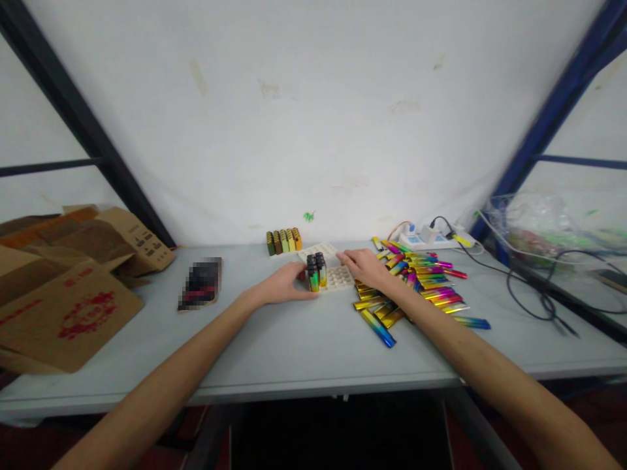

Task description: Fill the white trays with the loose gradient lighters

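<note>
Two rows of lighters (316,271) with black tops and shiny rainbow bodies stand upright at the left end of a white holed tray (337,279). My left hand (284,285) is curled around that end, thumb on the near side and fingers behind, gripping the tray beside the lighters. At the tray's far right corner, my right hand (365,266) has its fingertips closed on the edge; exactly how they grip is hard to see. A second pale holed tray (318,252) lies just behind. Under and beside my right forearm spreads a pile of shiny multicoloured wrapped lighters (431,277).
A block of green, brown and yellow lighters (284,241) stands near the wall. Cardboard boxes (98,307) and a blurred dark item (200,284) are on the left. A power strip (431,238), black cables (543,307) and plastic bags (539,225) lie on the right.
</note>
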Demonstrator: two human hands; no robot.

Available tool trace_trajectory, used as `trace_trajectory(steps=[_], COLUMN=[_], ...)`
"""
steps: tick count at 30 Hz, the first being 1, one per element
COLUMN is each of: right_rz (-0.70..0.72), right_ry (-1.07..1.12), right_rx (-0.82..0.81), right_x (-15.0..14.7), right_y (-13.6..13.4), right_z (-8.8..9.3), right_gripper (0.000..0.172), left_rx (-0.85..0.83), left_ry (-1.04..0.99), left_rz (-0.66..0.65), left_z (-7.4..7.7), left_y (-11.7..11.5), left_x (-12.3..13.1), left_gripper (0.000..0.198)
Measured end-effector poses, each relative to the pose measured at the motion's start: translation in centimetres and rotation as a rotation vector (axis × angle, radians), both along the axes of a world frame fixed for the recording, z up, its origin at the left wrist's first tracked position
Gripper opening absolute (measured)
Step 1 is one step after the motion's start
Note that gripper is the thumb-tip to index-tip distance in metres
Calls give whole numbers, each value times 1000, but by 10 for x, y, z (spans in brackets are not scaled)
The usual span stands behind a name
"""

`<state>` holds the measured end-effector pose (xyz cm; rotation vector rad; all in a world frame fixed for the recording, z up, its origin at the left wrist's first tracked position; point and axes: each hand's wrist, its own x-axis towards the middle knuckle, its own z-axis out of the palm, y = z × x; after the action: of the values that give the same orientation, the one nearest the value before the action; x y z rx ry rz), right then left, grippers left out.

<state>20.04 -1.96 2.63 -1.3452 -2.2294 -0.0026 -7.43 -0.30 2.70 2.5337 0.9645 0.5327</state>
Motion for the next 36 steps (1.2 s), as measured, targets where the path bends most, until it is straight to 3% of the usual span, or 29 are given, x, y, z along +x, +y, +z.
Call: trace_trajectory(steps=[4, 7, 11, 16, 22, 33, 36], right_rz=[-242, -406, -354, -333, -213, -125, -107], right_ry=[-137, -261, -366, -323, -263, -292, -220], right_rx=[71, -15, -215, -183, -141, -63, -74], right_x=[42, 71, 89, 75, 43, 19, 20], right_y=[21, 30, 36, 37, 30, 17, 17], right_z=[-9, -18, -20, -13, -12, -17, -14], right_gripper=[42, 51, 44, 43, 28, 52, 50], left_rx=[-8, -3, 9, 10, -14, 26, 9], left_ry=[1, 2, 17, -12, -13, 8, -7], left_rz=[-17, -9, -3, 8, 4, 19, 20], left_z=[-3, -5, -5, -3, -5, -2, -2], left_y=[3, 4, 4, 1, 3, 1, 1], left_x=[-1, -2, -3, -3, -3, -2, -2], left_gripper=[63, 64, 62, 58, 61, 62, 62])
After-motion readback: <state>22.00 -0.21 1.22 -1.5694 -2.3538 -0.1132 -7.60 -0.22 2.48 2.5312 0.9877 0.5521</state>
